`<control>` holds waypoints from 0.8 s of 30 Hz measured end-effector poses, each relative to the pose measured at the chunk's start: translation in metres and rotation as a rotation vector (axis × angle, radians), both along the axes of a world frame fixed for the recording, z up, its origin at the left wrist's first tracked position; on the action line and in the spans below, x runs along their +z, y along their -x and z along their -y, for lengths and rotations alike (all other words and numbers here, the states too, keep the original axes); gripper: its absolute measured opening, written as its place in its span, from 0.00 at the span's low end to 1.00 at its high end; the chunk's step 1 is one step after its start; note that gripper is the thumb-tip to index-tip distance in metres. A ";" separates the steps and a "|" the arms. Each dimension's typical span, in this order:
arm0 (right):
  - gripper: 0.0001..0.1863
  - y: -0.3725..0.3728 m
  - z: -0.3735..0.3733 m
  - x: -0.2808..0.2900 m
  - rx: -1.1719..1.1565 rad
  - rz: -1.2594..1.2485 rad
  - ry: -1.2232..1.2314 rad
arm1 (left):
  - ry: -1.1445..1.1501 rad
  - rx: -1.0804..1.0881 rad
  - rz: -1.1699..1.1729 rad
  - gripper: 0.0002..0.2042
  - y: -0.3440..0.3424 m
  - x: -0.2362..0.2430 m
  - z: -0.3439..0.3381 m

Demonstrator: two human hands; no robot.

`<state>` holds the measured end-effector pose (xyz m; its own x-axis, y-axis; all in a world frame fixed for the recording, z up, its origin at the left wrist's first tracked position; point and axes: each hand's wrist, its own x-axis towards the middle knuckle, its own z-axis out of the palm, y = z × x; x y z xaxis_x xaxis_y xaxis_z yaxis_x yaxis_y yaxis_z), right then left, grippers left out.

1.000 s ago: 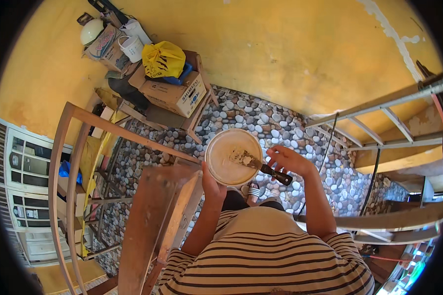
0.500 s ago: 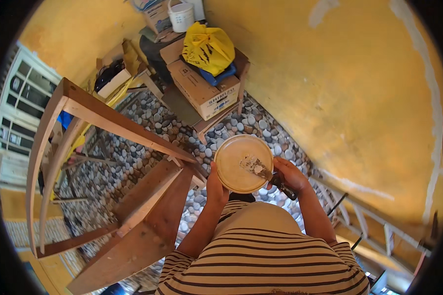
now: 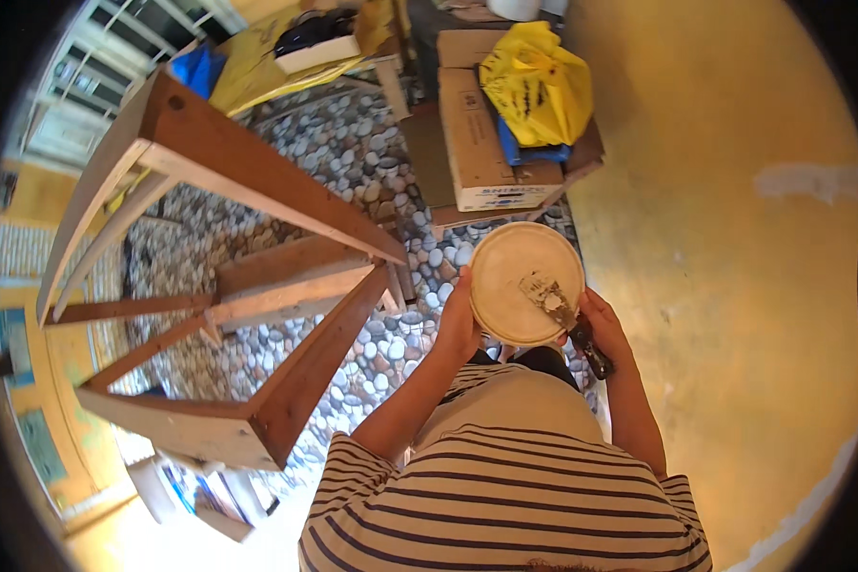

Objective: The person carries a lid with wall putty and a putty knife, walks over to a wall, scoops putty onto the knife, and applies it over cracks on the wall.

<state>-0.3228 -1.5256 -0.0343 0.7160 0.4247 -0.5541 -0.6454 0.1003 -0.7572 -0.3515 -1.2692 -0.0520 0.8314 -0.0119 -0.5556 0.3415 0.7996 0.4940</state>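
A round cream-coloured tub or lid (image 3: 515, 253) is held level in front of my body, its depth hidden from above. My left hand (image 3: 459, 319) is closed on its left rim, thumb along the edge. My right hand (image 3: 608, 329) closes around its right side and also holds a putty knife (image 3: 589, 351). The knife has a dark handle and a blade smeared with pale paste. The blade lies over the round top, pointing towards its middle.
At left stands a wooden furniture frame (image 3: 257, 181) with angled legs. Ahead, a cardboard box (image 3: 491, 143) carries a yellow plastic bag (image 3: 539, 91). Pebble-patterned flooring (image 3: 353, 353) spreads below. The yellow wall (image 3: 715, 315) with pale patches rises close on my right.
My view has turned, so the box and wooden frame appear shifted and the ladder at right is out of sight. Both hands keep their hold on the round tub or lid and putty knife.
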 end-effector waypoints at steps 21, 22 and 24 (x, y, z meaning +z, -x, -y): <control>0.21 -0.147 -0.030 -0.002 0.363 0.223 -0.061 | -1.445 1.088 -0.469 0.32 0.152 -0.055 -0.073; 0.21 -0.148 -0.034 -0.002 0.338 0.224 -0.072 | -1.528 1.164 -0.364 0.34 0.153 -0.038 -0.081; 0.21 -0.150 -0.047 0.000 0.382 0.205 -0.070 | -1.577 1.259 -0.245 0.34 0.154 -0.024 -0.100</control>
<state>-0.1725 -1.4786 -0.0347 0.5920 0.7123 -0.3771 -0.4833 -0.0607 -0.8734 -0.5052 -1.1694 -0.0759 -0.0883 0.9042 0.4178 0.2065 -0.3937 0.8957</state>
